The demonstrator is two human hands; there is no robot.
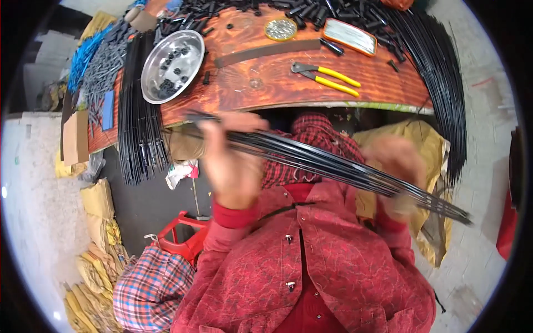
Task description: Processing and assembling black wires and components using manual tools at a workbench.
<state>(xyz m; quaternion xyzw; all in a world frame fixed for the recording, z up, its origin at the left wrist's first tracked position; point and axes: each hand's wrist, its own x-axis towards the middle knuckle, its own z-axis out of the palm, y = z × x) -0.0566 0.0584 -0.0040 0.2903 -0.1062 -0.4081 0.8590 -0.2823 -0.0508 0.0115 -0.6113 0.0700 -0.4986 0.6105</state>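
Note:
A bundle of long, thin black rods (316, 158) lies across the front of my body, above my lap, slanting down to the right. My left hand (230, 161) is closed round its left end, thumb on one side and fingers on the other. Toward the right end, my right hand (398, 161) is at the bundle, which crosses over its palm; motion smears its fingers, so their grip is unclear. Beyond the hands, on the wooden table (261, 83), lie yellow-handled pliers (327, 77) and a metal bowl (191, 50) with small black parts inside.
More black rods hang over the table's edge in a left bundle (139, 111) and a right bundle (438, 72). A round dish of small pieces (281, 29), an orange-rimmed tray (348, 36) and black tubes (316, 14) occupy the far side. A red stool (186, 236) stands left.

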